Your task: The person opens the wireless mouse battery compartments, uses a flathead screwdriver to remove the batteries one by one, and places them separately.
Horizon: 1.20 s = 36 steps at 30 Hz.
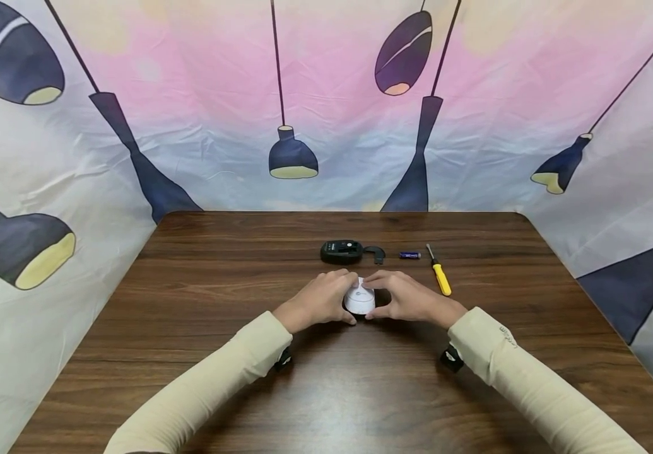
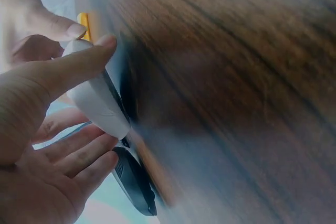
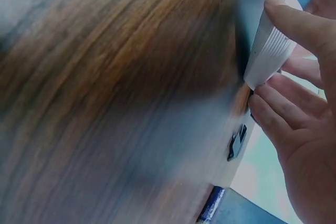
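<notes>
In the head view a white computer mouse (image 1: 359, 299) with a small round logo is held between both hands, near the middle of the table. My left hand (image 1: 325, 297) grips its left side, thumb at the near edge and fingers over the far part. On the other side my right hand (image 1: 408, 297) holds it the same way. The right wrist view shows fine ribs on the side of the white mouse (image 3: 270, 51). In the left wrist view a dark underside edges the white mouse (image 2: 97, 103). Whether it touches the table I cannot tell.
Beyond the hands lies a black mouse (image 1: 341, 251) with its battery compartment exposed. Beside it are a curved black cover (image 1: 375, 253), a blue battery (image 1: 409, 255) and a yellow-handled screwdriver (image 1: 441, 277). The wooden table (image 1: 218, 265) ends at a printed curtain.
</notes>
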Each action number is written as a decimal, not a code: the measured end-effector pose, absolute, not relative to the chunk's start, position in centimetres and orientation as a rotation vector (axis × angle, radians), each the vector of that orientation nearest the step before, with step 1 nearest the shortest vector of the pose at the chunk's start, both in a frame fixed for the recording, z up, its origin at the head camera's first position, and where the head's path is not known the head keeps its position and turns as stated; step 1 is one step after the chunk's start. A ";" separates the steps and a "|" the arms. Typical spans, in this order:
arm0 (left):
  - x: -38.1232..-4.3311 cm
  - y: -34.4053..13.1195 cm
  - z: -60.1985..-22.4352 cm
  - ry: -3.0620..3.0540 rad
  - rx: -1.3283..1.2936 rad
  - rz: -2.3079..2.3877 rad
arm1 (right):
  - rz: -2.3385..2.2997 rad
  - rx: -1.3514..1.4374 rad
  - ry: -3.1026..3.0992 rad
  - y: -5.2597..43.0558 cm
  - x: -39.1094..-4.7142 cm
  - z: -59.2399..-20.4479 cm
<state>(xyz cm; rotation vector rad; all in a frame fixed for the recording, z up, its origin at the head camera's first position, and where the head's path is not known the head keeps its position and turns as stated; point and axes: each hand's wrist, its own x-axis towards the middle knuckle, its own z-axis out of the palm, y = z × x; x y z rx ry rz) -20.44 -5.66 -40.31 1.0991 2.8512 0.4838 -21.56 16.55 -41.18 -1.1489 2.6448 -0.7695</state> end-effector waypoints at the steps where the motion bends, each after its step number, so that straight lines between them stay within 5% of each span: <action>1: -20.4 -5.6 -40.3 2.851 1.102 0.491 | -0.777 -1.148 2.645 16.7 -21.5 -41.2; 36: -20.9 -6.3 -40.0 2.742 0.980 1.055 | -1.007 -1.386 2.906 16.9 -21.4 -42.4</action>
